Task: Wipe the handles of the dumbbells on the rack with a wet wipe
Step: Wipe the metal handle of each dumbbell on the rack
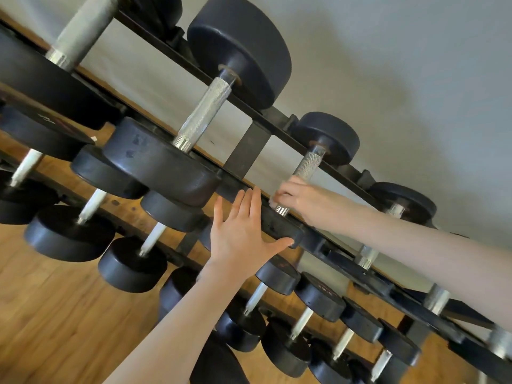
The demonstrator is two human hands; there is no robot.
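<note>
Knurled steel handle (307, 164) of a small dumbbell on the top tier of the rack (249, 145) was gripped low down by the right hand (293, 196), a wet wipe (273, 202) apparently bunched beneath its curled fingers. The left hand (243, 231) was spread flat against the near weight head (279, 227), probably to prevent rolling. Larger dumbbells lay to the left.

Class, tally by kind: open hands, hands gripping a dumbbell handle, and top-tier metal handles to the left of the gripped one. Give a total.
Open hands: 1, the left hand
Gripping hands: 1, the right hand, on the gripped handle
Top-tier handles further left: 2
Total: 4
</note>
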